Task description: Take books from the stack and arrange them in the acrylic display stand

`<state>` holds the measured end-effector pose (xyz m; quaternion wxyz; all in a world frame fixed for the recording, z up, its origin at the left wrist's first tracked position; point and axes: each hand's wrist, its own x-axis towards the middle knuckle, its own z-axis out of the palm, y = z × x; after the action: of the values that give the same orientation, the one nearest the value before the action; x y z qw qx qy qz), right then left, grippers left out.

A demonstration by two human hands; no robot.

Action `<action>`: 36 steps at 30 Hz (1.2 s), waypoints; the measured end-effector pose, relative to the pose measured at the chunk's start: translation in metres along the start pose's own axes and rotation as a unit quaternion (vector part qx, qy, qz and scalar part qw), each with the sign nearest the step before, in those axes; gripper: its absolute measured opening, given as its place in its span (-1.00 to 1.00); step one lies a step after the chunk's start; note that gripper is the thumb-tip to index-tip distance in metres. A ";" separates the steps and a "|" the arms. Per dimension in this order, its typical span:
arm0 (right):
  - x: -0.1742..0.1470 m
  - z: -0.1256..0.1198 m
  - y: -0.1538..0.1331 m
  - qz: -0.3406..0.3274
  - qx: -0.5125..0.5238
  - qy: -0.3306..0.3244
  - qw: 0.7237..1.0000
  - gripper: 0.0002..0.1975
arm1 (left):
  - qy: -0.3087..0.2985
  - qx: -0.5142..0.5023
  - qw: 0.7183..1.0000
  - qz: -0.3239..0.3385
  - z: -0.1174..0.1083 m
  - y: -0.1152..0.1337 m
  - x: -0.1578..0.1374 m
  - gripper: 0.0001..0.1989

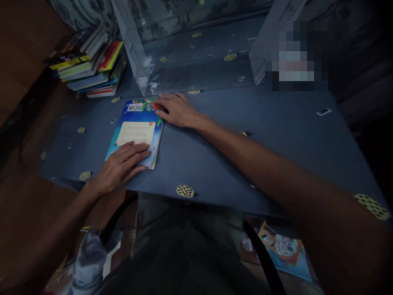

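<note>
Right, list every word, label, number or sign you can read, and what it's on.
No text is legible.
Blue book: lines on the cream panel and any barcode digits, too small.
Stacked books: spines blurred.
Orange-and-blue book, lower right: large characters, too blurred.

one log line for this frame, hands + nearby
left hand: on book, near end | right hand: at book's far-right corner | stack: on table, left

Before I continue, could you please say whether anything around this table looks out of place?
The book stack at left on the table looks askew: books jut out at different angles. What looks like an orange-and-blue book lies oddly below table level, at right. The blue book under the left hand shows no clear damage.
</note>
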<state>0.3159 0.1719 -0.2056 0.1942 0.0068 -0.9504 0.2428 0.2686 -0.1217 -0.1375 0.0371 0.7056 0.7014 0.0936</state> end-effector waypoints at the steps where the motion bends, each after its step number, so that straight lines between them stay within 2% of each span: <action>1: 0.000 -0.001 -0.001 0.003 -0.003 -0.004 1.000 -0.54 | 0.007 0.002 1.000 0.009 0.001 0.000 -0.001 -0.60; 8: -0.005 -0.010 -0.018 0.034 -0.030 -0.017 0.999 -0.53 | 0.044 -0.005 0.998 0.049 0.002 -0.002 0.002 -0.60; 11: -0.007 -0.017 -0.029 0.060 -0.048 -0.026 0.997 -0.55 | 0.064 -0.033 0.996 0.054 -0.003 -0.001 0.010 -0.68; 14: -0.008 -0.021 -0.033 0.073 -0.049 -0.021 0.996 -0.51 | 0.066 -0.063 0.995 0.035 -0.006 -0.006 0.024 -0.75; 21: -0.011 -0.023 -0.031 0.115 -0.060 -0.026 0.991 -0.57 | 0.076 -0.043 0.995 -0.038 -0.002 -0.045 0.073 -0.62; 25: -0.014 -0.022 -0.028 0.108 -0.074 -0.003 0.991 -0.58 | 0.091 -0.037 0.994 -0.039 0.003 -0.067 0.111 -0.63; 29: -0.015 -0.021 -0.023 0.114 -0.086 0.014 0.990 -0.60 | 0.093 -0.016 0.995 -0.045 0.014 -0.077 0.139 -0.63; 36: -0.015 -0.020 -0.013 0.129 -0.036 0.080 0.988 -0.62 | 0.138 -0.010 0.990 -0.030 0.032 -0.084 0.146 -0.62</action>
<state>0.3385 0.1682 -0.1895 0.2365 -0.1421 -0.9329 0.2314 0.1915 0.0270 -0.1725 -0.0501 0.6640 0.7198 0.1962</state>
